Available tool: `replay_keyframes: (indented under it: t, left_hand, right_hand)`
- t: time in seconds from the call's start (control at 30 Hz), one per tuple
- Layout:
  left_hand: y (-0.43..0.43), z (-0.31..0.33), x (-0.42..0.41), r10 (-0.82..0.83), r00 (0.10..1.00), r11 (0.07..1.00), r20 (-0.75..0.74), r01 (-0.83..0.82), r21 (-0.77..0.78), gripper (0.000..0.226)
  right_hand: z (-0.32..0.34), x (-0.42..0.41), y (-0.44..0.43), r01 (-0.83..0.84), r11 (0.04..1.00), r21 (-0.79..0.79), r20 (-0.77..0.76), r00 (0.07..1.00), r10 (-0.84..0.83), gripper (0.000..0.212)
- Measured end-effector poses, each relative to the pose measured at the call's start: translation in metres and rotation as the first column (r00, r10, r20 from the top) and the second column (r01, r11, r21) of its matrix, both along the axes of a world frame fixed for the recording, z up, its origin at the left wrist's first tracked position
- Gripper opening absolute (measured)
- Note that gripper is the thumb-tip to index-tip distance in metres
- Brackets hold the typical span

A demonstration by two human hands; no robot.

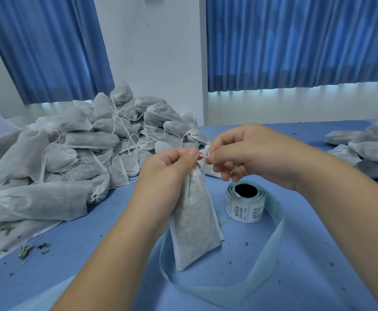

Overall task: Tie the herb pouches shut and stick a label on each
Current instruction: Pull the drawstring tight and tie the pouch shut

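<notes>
White string (203, 154) of one pouch (194, 221), pinched by fingers (216, 154) of left hand (170, 169) and right hand (253, 153).

One head-worn camera (wide-angle) looks forward and down, close over the left hand (167, 169) and right hand (250, 153), toward the curtains (295, 41).

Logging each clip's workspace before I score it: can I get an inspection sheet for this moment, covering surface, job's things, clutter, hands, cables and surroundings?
Surface: blue table cloth, speckled with bits.
Job's things: held pouch, upright; label roll beside it, its backing strip looping toward the person; pouch heap at left; smaller stack at right.
Clutter: herb crumbs scattered on the cloth.
Hands: left hand grips the pouch's neck; right hand pinches the drawstring loop.
Cables: nothing seen.
Surroundings: blue curtains, white wall.
</notes>
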State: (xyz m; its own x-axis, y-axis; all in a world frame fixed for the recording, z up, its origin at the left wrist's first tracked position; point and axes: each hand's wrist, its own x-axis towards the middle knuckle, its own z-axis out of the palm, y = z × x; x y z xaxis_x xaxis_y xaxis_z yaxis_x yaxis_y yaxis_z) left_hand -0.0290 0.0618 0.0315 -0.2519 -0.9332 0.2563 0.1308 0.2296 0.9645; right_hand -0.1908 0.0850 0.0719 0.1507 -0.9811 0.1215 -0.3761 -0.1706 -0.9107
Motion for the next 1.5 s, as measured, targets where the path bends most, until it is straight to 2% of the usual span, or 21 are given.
replay_keyframes:
  t: [0.23, 0.43, 0.57, 0.7, 1.1, 1.23, 1.5]
  left_hand:
    - [0.002, 0.002, -0.001, -0.146, 0.984, 0.988, -0.097, 0.151, 0.038, 0.025]
    - [0.002, 0.002, -0.001, -0.135, 0.983, 0.986, -0.125, 0.145, 0.082, 0.037]
    - [0.001, 0.002, -0.001, -0.132, 0.978, 0.984, -0.163, 0.149, 0.096, 0.032]
    - [0.000, 0.001, 0.000, -0.112, 0.977, 0.985, -0.181, 0.132, 0.107, 0.031]
    - [0.001, 0.000, -0.002, -0.119, 0.985, 0.992, -0.128, 0.123, 0.026, 0.040]
    - [0.000, -0.001, -0.003, -0.040, 0.997, 0.999, -0.064, 0.040, -0.006, 0.034]
    - [-0.002, -0.004, -0.004, 0.113, 0.989, 0.985, 0.093, -0.099, -0.139, 0.023]
  right_hand:
    - [-0.002, 0.010, 0.001, 0.045, 0.999, 0.010, -0.054, 0.998, -0.045, 0.010]
    - [-0.002, 0.013, 0.000, 0.132, 0.990, -0.054, -0.066, 0.989, -0.135, 0.010]
    - [0.001, 0.012, 0.002, 0.165, 0.975, -0.149, -0.151, 0.971, -0.188, 0.007]
    - [0.011, 0.007, 0.007, 0.149, 0.967, -0.208, -0.159, 0.970, -0.184, 0.011]
    - [0.013, 0.018, 0.012, 0.184, 0.948, -0.260, -0.288, 0.922, -0.258, 0.011]
    - [0.011, 0.018, 0.010, 0.197, 0.940, -0.277, -0.305, 0.910, -0.281, 0.014]
    - [0.009, 0.017, 0.010, 0.155, 0.919, -0.362, -0.459, 0.829, -0.321, 0.021]
